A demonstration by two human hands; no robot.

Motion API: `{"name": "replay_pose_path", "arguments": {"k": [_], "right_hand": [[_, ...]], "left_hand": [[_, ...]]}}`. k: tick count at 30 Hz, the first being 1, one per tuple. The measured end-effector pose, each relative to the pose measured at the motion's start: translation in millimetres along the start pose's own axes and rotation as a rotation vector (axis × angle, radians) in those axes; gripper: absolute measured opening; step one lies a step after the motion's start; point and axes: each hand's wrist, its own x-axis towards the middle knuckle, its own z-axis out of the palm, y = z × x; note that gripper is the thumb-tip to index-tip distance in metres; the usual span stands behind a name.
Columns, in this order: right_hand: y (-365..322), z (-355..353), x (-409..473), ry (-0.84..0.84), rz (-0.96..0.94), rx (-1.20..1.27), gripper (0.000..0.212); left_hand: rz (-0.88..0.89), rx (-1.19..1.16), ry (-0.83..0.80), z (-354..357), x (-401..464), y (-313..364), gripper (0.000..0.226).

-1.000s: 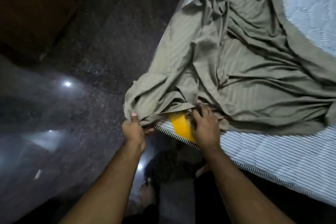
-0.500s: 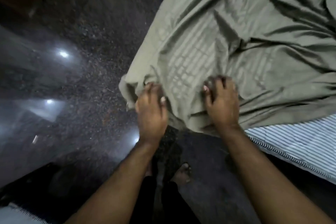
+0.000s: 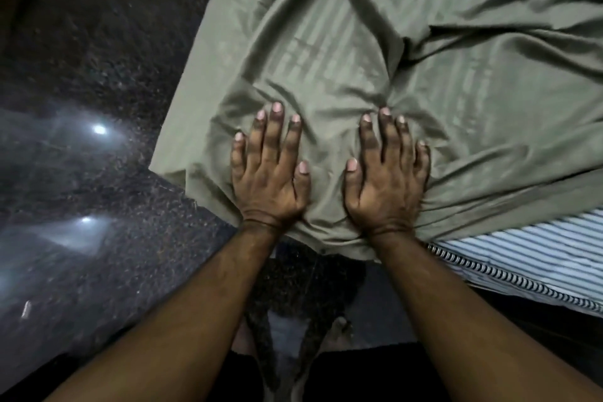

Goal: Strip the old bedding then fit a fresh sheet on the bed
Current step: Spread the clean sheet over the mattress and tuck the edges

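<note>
Hands lie flat on the sheet [image 3: 375, 52] at the corner of the mattress [image 3: 535, 258]. Left hand [image 3: 269, 173] and right hand [image 3: 386, 176] sit side by side, near but apart, fingers [image 3: 275, 130] straight and spread, palms down, gripping nothing. Olive cloth is draped over the corner, creased around both hands, its edge hanging over the dark floor [image 3: 98, 42]. Striped mattress shows bare to the right of the right wrist.
</note>
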Motion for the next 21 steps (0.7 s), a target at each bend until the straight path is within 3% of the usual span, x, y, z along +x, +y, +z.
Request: {"name": "replay_pose_path", "arguments": {"k": [6,14,17,21], "right_hand": [[2,6,-2,0.083,-0.044,-0.003,0.063],[3,11,-12,0.379,-0.083,0.076,0.045],[2,-6,-31,0.368,-0.189,0.133,0.039],[32,-15,-74,0.348,-0.441,0.050,0.047]], "left_hand": [[0.067,0.007,0.112,12,-5,-4,0.063],[0.094,-0.139,0.415,23,-9,-3,0.053],[0.094,-0.211,0.316,-4,-15,9,0.045],[0.280,-0.442,0.144,-32,-15,45,0.036]]}}
